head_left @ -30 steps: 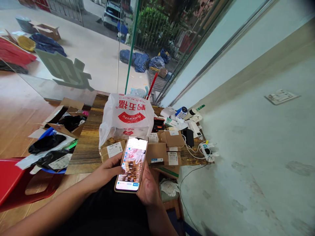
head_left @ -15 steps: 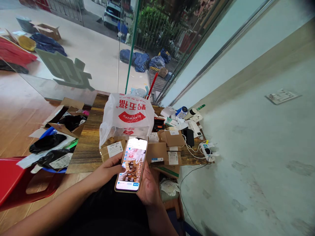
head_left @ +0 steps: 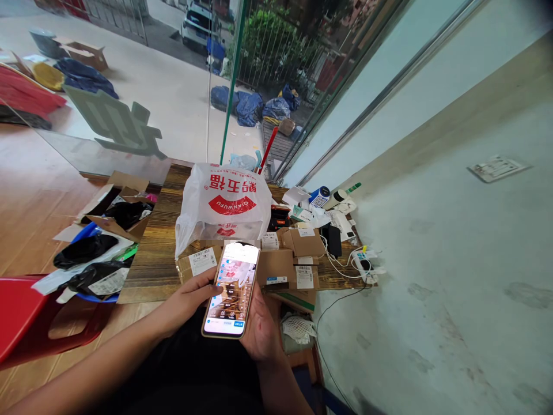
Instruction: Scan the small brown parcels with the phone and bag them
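A smartphone point(head_left: 231, 291) with a lit screen is held upright in front of my body, above the near edge of the table. My left hand point(head_left: 192, 302) grips its left side, the thumb lying over the screen's edge and the fingers partly hidden behind. Along the phone's lower right side, my right hand point(head_left: 261, 328) closes around it from below; most of its fingers are out of sight. Just beyond the phone stand brown cardboard boxes point(head_left: 276, 264) with white labels and a white plastic bag point(head_left: 196, 216) with red print.
Small items, a black device point(head_left: 331, 239) and a power strip point(head_left: 363, 264) with white cables crowd the wooden table's point(head_left: 147, 253) right end. Left of it are an open carton point(head_left: 125, 187) and a red stool point(head_left: 26, 311). A glass panel stands behind, a wall to the right.
My left thumb has shifted slightly up the phone's screen. Both hands keep hold of the phone, and the surroundings look the same.
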